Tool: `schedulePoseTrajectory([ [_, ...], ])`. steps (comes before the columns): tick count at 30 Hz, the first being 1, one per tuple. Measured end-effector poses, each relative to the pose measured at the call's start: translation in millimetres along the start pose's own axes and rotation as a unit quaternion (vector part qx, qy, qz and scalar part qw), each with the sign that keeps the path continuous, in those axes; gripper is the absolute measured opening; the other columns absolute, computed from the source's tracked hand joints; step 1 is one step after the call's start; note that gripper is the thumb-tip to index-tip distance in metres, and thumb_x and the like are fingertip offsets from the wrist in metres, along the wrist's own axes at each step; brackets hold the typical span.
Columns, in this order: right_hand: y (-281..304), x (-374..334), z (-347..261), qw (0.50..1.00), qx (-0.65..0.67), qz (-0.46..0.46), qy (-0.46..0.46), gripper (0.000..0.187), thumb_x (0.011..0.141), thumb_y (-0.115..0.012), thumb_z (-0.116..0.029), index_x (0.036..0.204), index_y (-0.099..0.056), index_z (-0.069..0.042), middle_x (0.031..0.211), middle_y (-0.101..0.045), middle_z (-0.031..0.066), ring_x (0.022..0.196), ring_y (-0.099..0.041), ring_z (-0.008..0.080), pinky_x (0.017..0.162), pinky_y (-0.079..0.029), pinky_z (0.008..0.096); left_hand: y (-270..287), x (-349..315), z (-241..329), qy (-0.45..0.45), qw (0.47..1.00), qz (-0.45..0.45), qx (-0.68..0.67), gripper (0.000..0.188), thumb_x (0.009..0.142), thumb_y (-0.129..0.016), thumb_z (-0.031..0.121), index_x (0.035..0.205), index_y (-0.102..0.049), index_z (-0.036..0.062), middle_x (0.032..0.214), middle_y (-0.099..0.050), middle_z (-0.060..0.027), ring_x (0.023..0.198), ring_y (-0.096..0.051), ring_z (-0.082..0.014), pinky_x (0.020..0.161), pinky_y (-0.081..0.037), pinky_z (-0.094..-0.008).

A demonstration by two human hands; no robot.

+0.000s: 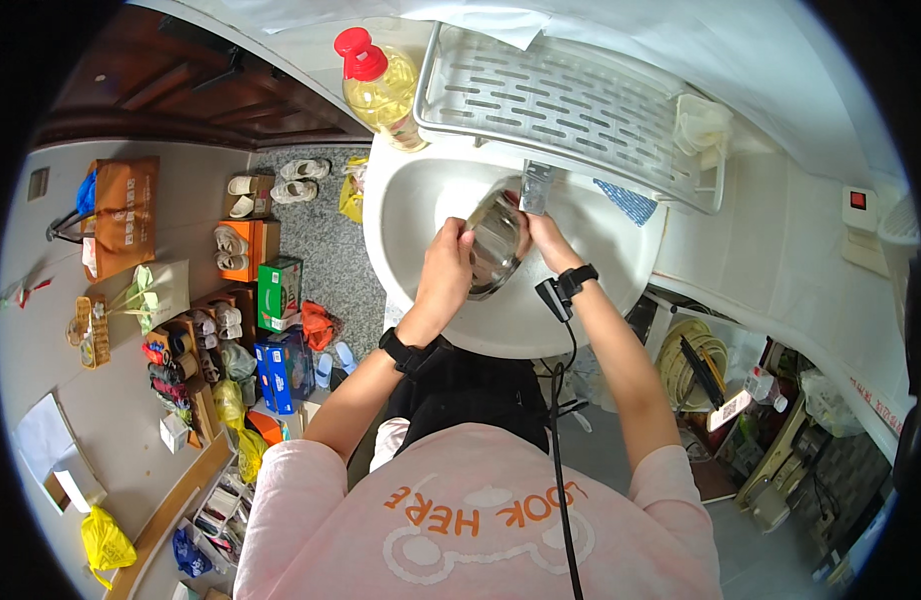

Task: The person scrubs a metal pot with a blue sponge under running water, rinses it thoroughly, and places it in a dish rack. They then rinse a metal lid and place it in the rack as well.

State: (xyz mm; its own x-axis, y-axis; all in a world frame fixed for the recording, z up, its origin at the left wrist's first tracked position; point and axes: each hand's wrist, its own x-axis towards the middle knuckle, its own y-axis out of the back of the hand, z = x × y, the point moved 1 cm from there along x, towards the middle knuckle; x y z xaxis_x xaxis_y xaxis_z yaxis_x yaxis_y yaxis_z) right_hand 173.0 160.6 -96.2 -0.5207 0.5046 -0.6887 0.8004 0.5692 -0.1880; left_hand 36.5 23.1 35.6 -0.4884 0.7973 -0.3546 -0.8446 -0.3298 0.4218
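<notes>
A shiny metal bowl [497,246] is tilted on its side over the white washbasin [406,190], just below the faucet [537,187]. My left hand [445,265] grips the bowl's left rim, thumb towards the top. On the bowl's other side, my right hand [550,243] is closed against its upper right edge; the faucet partly covers those fingers. Whether water is running cannot be made out. A blue-and-white striped cloth [626,202] hangs at the basin's far right rim.
Behind the basin stands a grey slotted dish rack [561,100] with a white cup [703,122] at its right end. An oil bottle [383,88] with a red cap is at the far left. Under the counter at right lies a coiled hose [691,355]. Shoes [299,180] and boxes line the left wall.
</notes>
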Motion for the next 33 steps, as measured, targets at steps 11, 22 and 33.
schedulePoseTrajectory([
  [11,-24.1,-4.0,-21.7,0.990,-0.031,0.014,0.140,0.026,0.098,-0.052,-0.032,0.087,-0.057,-0.008,0.068,-0.053,-0.0040,0.058,-0.047,0.0061,0.054,-0.036,0.0226,-1.1,-2.7,-1.3,0.013,1.000,0.016,-0.023,0.020,0.101,-0.047,0.017,0.105,-0.053,-0.0013,0.088,-0.063,-0.0205,0.078,-0.060,-0.0361,0.072,-0.046,-0.0439],
  [22,10.0,17.4,1.5,0.996,0.072,-0.035,-0.046,0.049,0.097,-0.049,-0.048,0.128,-0.058,-0.011,0.121,-0.060,0.0057,0.112,-0.056,0.0165,0.099,-0.042,0.0337,4.8,-1.7,-26.9,0.003,0.994,0.100,-0.042,0.024,0.104,-0.042,0.023,0.108,-0.051,0.0008,0.082,-0.063,-0.0169,0.074,-0.060,-0.0254,0.071,-0.048,-0.0364],
  [33,5.0,-2.1,6.6,0.989,0.096,0.006,-0.108,0.047,0.100,-0.039,-0.048,0.123,-0.055,-0.010,0.114,-0.062,0.0037,0.104,-0.059,0.0159,0.088,-0.049,0.0362,9.2,0.0,-86.9,0.221,0.852,0.093,-0.465,0.032,0.107,-0.032,0.028,0.121,-0.048,0.0040,0.114,-0.056,-0.0064,0.105,-0.056,-0.0183,0.095,-0.046,-0.0361],
])
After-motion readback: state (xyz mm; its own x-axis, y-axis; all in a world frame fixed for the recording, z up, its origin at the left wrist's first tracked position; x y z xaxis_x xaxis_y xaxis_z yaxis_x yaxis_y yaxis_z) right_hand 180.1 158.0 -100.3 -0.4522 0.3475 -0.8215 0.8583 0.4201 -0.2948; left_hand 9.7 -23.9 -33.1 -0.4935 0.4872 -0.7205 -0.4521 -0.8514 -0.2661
